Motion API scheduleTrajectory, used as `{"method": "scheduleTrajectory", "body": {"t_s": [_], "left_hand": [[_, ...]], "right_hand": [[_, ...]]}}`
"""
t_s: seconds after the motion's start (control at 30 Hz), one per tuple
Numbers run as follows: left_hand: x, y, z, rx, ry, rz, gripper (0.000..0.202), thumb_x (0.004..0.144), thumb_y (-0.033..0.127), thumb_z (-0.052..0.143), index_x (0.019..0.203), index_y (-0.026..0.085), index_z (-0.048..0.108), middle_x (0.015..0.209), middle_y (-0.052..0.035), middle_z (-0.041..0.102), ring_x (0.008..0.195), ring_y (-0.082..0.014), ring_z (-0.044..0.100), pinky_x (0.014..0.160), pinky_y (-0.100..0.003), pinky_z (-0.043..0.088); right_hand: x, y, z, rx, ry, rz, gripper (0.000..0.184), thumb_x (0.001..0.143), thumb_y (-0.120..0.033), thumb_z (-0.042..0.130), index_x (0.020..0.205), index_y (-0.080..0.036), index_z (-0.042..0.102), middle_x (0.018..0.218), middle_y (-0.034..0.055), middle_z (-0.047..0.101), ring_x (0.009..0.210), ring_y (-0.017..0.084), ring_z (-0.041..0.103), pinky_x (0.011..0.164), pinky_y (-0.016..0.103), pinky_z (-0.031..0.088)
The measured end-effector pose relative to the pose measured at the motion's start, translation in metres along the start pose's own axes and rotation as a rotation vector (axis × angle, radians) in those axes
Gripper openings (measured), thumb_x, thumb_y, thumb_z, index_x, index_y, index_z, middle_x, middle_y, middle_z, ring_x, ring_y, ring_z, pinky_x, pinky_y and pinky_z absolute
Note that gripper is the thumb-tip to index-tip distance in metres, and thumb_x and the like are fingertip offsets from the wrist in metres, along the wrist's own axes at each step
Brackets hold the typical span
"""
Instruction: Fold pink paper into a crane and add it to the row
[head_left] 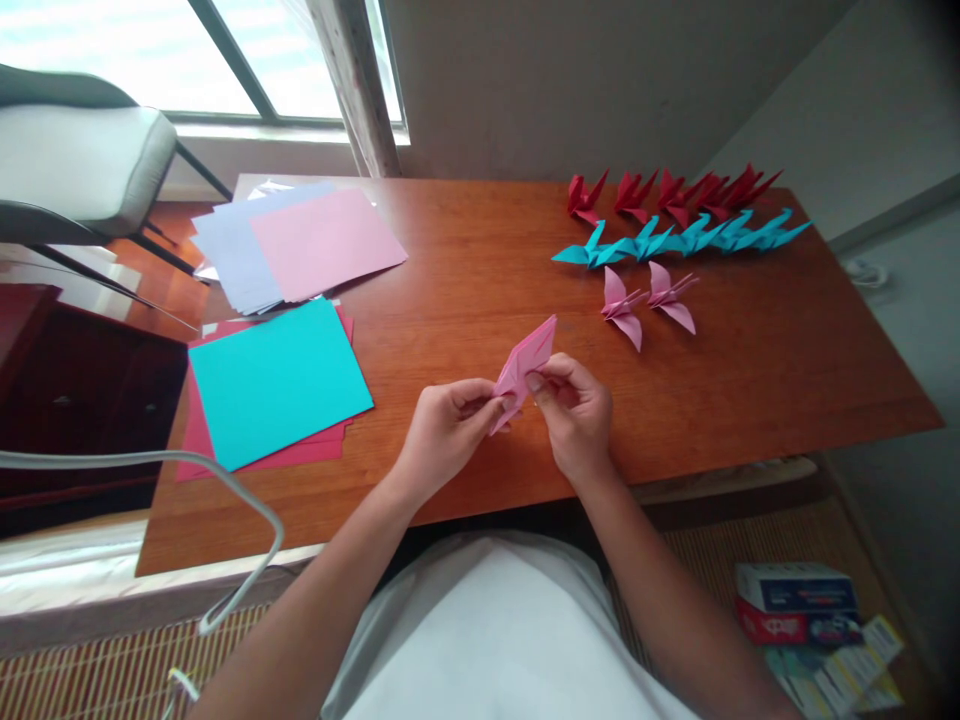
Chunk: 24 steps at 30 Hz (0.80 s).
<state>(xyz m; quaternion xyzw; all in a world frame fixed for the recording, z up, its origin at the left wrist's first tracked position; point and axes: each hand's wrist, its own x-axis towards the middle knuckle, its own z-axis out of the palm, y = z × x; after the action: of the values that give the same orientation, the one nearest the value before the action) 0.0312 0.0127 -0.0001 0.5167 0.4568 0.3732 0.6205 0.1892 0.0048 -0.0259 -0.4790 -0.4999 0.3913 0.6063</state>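
While the left hand (450, 425) and right hand (579, 415) pinch the pink paper (531, 355) between closed fingers (474, 389) over the surface (450, 290), light, even pressure along aligned edges should keep its creases crisp, though the finer folds are hard to make out.

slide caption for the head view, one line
Left hand and right hand hold folded pink paper; red cranes, blue cranes and pink cranes sit beyond.

Chair (82, 160) & window (135, 45) were well fwd-L of L hand (442, 430); cable (112, 460) nearer, same side; boxes (799, 590) low R of R hand (581, 415).
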Motion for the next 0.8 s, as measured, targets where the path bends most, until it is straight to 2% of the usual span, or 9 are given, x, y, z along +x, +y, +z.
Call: {"method": "scheduleTrajectory", "body": {"t_s": [0.1, 0.2, 0.37, 0.5, 0.6, 0.7, 0.8], "left_hand": [[0.0003, -0.0007, 0.0002, -0.002, 0.01, 0.005, 0.022, 0.085, 0.036, 0.076, 0.082, 0.015, 0.078, 0.073, -0.0028, 0.075, 0.063, -0.0118, 0.065, 0.059, -0.018, 0.05], [0.0001, -0.0016, -0.0003, -0.016, -0.019, 0.005, 0.023, 0.083, 0.037, 0.078, 0.089, 0.015, 0.077, 0.079, -0.004, 0.077, 0.066, -0.0136, 0.069, 0.062, -0.02, 0.054], [-0.0017, -0.0034, -0.0016, 0.017, -0.064, -0.002, 0.022, 0.087, 0.036, 0.074, 0.083, 0.014, 0.076, 0.078, -0.0061, 0.077, 0.063, -0.0135, 0.07, 0.061, -0.021, 0.055], [-0.0024, -0.0023, 0.0005, -0.026, -0.06, 0.027, 0.027, 0.086, 0.037, 0.076, 0.099, 0.014, 0.076, 0.086, -0.0067, 0.078, 0.074, -0.0161, 0.073, 0.07, -0.023, 0.059], [-0.0022, 0.0006, 0.001, -0.029, -0.007, 0.087, 0.034, 0.086, 0.04, 0.076, 0.109, 0.015, 0.074, 0.096, -0.0072, 0.079, 0.083, -0.0179, 0.074, 0.074, -0.024, 0.059], [-0.0012, 0.0011, -0.0007, -0.026, 0.099, 0.147, 0.03, 0.085, 0.04, 0.077, 0.102, 0.015, 0.074, 0.096, -0.0071, 0.079, 0.084, -0.0176, 0.074, 0.074, -0.023, 0.058], [-0.0002, -0.0023, -0.0018, -0.002, 0.152, 0.17, 0.026, 0.081, 0.037, 0.081, 0.095, 0.016, 0.075, 0.09, -0.0059, 0.078, 0.078, -0.016, 0.072, 0.07, -0.022, 0.057]], "right_hand": [[-0.0003, 0.0003, 0.0, 0.001, 0.007, -0.022, 0.009, 0.09, -0.028, 0.072, 0.084, -0.023, 0.068, 0.08, -0.002, 0.063, 0.074, 0.012, 0.057, 0.068, 0.026, 0.046], [-0.0003, 0.0006, 0.0001, 0.012, 0.07, -0.015, 0.009, 0.09, -0.029, 0.072, 0.084, -0.024, 0.067, 0.08, -0.0024, 0.063, 0.074, 0.012, 0.058, 0.067, 0.025, 0.046], [-0.0005, 0.0006, 0.0003, 0.055, 0.094, -0.002, 0.01, 0.089, -0.03, 0.074, 0.084, -0.024, 0.068, 0.079, -0.0025, 0.063, 0.073, 0.012, 0.058, 0.066, 0.024, 0.047], [-0.0012, 0.0001, 0.0004, 0.088, 0.107, 0.043, 0.011, 0.088, -0.032, 0.074, 0.084, -0.024, 0.069, 0.079, -0.0031, 0.064, 0.069, 0.011, 0.057, 0.065, 0.023, 0.047], [-0.002, -0.0005, 0.0, 0.107, 0.092, 0.1, 0.012, 0.088, -0.034, 0.074, 0.087, -0.024, 0.069, 0.079, -0.0032, 0.065, 0.068, 0.011, 0.057, 0.065, 0.024, 0.048], [-0.0029, -0.0013, -0.0006, 0.067, 0.012, 0.138, 0.012, 0.089, -0.035, 0.072, 0.089, -0.023, 0.069, 0.081, -0.0023, 0.066, 0.07, 0.012, 0.059, 0.066, 0.025, 0.048], [-0.0035, -0.0017, -0.0003, -0.046, -0.06, 0.113, 0.012, 0.092, -0.034, 0.068, 0.087, -0.023, 0.068, 0.082, -0.001, 0.066, 0.074, 0.013, 0.059, 0.068, 0.027, 0.048]]}}
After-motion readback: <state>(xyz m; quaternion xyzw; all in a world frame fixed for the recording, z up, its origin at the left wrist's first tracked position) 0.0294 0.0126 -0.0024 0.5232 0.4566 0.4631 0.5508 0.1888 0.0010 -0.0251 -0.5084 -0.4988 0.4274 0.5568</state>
